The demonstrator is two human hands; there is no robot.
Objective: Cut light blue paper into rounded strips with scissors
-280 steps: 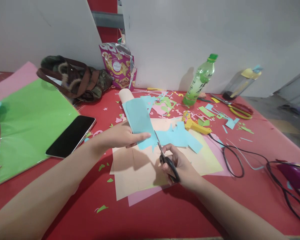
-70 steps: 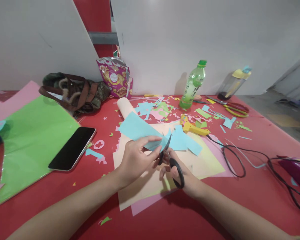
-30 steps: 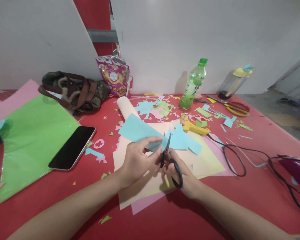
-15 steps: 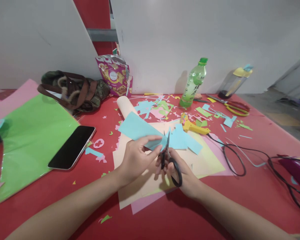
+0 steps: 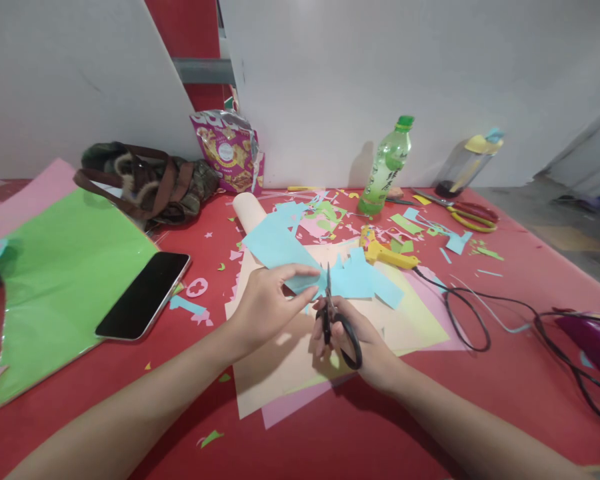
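"What is that right hand (image 5: pixel 370 341) busy with?"

"A pair of black-handled metal scissors (image 5: pixel 330 309). The fingers are wrapped around the handles, thumb through the larger loop, and the blades point away from the person, nearly together, at the near corner of a light-blue paper strip (image 5: pixel 280 243)."

"And the left hand (image 5: pixel 265 305)?"

"At that same corner. Thumb and forefinger lie apart on the paper; the others are mostly hidden, so I can't tell whether they pinch it."

"Where exactly is the strip?"

"Slanting across the middle, above a flat beige paper sheet (image 5: pixel 260 373) on the red desk (image 5: pixel 410 433). Its far end overlaps the rolled beige paper (image 5: pixel 249 211) in our line of sight; I can't tell if they touch."

"What lies to the right?"

"Jagged light-blue offcuts (image 5: pixel 355 279) on the sheets, and just beyond them a yellow gun-shaped tool (image 5: pixel 387 255) with a black cord (image 5: pixel 480 299)."

"To the left?"

"A black-screened phone (image 5: pixel 143 295), partly on a shiny green sheet (image 5: pixel 70 280)."
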